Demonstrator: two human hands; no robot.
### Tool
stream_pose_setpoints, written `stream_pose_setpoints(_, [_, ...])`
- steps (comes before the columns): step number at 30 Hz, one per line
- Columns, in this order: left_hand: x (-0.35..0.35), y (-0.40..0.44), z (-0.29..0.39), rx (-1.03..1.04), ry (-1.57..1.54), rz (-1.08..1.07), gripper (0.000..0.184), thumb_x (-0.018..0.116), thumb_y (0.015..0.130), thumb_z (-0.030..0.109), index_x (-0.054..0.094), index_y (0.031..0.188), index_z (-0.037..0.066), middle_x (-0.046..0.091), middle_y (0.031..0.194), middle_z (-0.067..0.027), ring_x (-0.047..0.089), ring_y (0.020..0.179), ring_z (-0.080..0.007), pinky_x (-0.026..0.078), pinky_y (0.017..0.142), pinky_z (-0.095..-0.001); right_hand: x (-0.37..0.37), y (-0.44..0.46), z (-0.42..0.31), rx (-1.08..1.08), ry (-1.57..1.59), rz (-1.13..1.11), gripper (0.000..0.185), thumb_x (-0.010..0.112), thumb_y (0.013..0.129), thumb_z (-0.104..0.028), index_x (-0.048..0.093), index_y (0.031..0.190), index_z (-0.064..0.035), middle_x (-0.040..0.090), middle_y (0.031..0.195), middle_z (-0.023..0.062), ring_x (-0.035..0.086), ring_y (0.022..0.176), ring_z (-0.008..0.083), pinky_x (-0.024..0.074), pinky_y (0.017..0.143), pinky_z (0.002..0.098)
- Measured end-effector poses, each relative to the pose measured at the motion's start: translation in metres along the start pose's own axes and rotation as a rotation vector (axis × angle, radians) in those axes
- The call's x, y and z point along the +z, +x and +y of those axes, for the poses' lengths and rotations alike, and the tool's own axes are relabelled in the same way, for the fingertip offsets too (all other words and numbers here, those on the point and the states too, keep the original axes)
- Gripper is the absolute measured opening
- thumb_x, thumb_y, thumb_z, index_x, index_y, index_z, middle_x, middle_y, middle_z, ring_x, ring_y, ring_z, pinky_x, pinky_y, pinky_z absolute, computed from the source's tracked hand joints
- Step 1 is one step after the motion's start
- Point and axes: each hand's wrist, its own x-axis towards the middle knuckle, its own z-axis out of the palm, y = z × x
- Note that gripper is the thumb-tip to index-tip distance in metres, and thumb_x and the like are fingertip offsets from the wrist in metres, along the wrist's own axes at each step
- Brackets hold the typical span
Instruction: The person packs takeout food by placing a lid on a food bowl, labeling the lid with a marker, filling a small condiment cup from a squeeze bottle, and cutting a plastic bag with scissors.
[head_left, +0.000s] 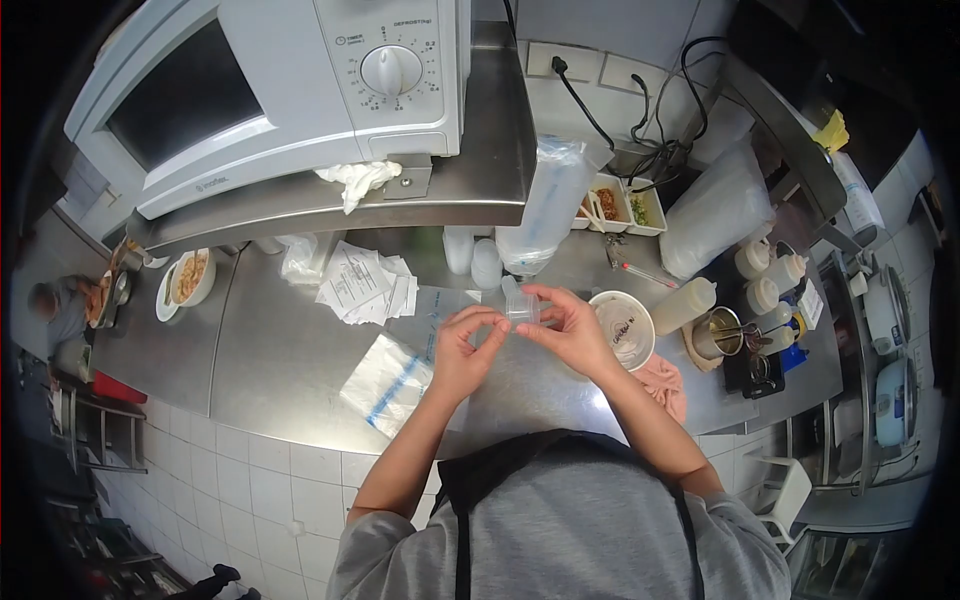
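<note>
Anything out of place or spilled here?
Minor untidiness only: a crumpled white wad lies loose on the metal shelf at the microwave's lower edge, and the paper slips lie in a skewed, overlapping heap. No spill that I can see.

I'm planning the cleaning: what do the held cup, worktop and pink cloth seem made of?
Cup: probably glossy plastic, being see-through with bright highlights. Worktop: likely stainless steel with a satin finish; it is grey and shows blurred glare. Cloth: seemingly matte fabric, bunched in folds; fibre unclear.
</note>
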Motion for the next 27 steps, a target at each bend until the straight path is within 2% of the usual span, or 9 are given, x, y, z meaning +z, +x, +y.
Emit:
stream_pose_setpoints(6, [0.001,-0.003,0.008,0.062,0.078,0.010,0.008,0.066,0.080,0.011,0.063,0.082,0.004,0.065,0.084,-0.0063,0.062,0.081,-0.0202,0.038,0.087,-0.0339,-0.003,-0.004,-0.010,0.066,0.091,-0.010,0.049,0.077,0.074,-0.011,0.059,0.119,-0.0094,0.057,0.106,0.0081,0.062,0.082,0.0128,0.0497,0.071,0.0253])
stream_pose_setpoints(9, [0.003,-0.006,0.006,0.081,0.065,-0.031,0.008,0.064,0.083,0.007,0.063,0.084,0.000,0.064,0.088,-0.0080,0.059,0.084,-0.0169,0.043,0.080,-0.0291,-0.005,-0.006,-0.006,0.064,0.168,-0.030,0.049,0.077,0.074,-0.010,0.059,0.120,-0.0092,0.056,0.108,0.0081,0.062,0.082,0.0132,0.0497,0.073,0.0244])
stream_pose_setpoints(11, [0.005,-0.006,0.006,0.031,-0.005,-0.074,0.008,0.064,0.084,0.007,0.062,0.085,-0.001,0.064,0.089,-0.0077,0.059,0.084,-0.0158,0.043,0.080,-0.0284,-0.005,-0.008,-0.002,0.009,0.166,-0.021,0.049,0.076,0.075,-0.011,0.058,0.120,-0.0092,0.055,0.109,0.0080,0.062,0.082,0.0132,0.0495,0.074,0.0237])
stream_pose_setpoints(14, [0.012,-0.009,0.015,-0.013,-0.097,-0.117,0.008,0.063,0.084,0.007,0.061,0.086,0.000,0.064,0.089,-0.0081,0.060,0.082,-0.0155,0.045,0.077,-0.0282,-0.011,-0.012,-0.009,0.019,0.036,-0.074,0.048,0.076,0.076,-0.010,0.058,0.121,-0.0088,0.056,0.107,0.0069,0.061,0.080,0.0120,0.0501,0.070,0.0229])
stream_pose_setpoints(17, [0.016,-0.014,0.011,-0.079,-0.247,-0.184,0.008,0.062,0.085,0.006,0.061,0.087,-0.001,0.063,0.088,-0.0071,0.059,0.083,-0.0123,0.045,0.074,-0.0257,-0.018,-0.018,-0.018,0.255,0.296,-0.169,0.047,0.075,0.076,-0.010,0.059,0.121,-0.0080,0.057,0.106,0.0049,0.059,0.079,0.0105,0.0505,0.065,0.0225])
stream_pose_setpoints(20, [0.020,-0.020,0.010,-0.176,-0.411,-0.243,0.007,0.061,0.086,0.004,0.060,0.088,-0.002,0.062,0.088,-0.0053,0.058,0.083,-0.0095,0.045,0.074,-0.0233,-0.023,-0.025,-0.015,0.211,0.280,-0.216,0.044,0.072,0.079,-0.008,0.057,0.119,-0.0024,0.053,0.105,0.0020,0.060,0.079,0.0092,0.0529,0.065,0.0226])
stream_pose_setpoints(23, [0.025,-0.026,0.001,-0.189,-0.465,-0.253,0.003,0.059,0.088,0.002,0.059,0.090,0.000,0.061,0.090,-0.0022,0.056,0.081,-0.0064,0.043,0.070,-0.0210,-0.022,-0.031,-0.012,0.144,0.203,-0.177,0.042,0.074,0.077,-0.009,0.060,0.116,-0.0025,0.053,0.105,0.0023,0.060,0.081,0.0084,0.0516,0.062,0.0210])
stream_pose_setpoints(27, [0.027,-0.030,0.002,-0.230,-0.519,-0.176,0.002,0.059,0.086,-0.001,0.059,0.088,0.000,0.061,0.088,-0.0007,0.056,0.077,-0.0054,0.043,0.068,-0.0197,-0.030,-0.035,-0.028,0.029,-0.129,-0.167,0.057,0.077,0.074,-0.010,0.053,0.126,-0.0042,0.053,0.102,0.0028,0.058,0.086,0.0096,0.0496,0.068,0.0251])
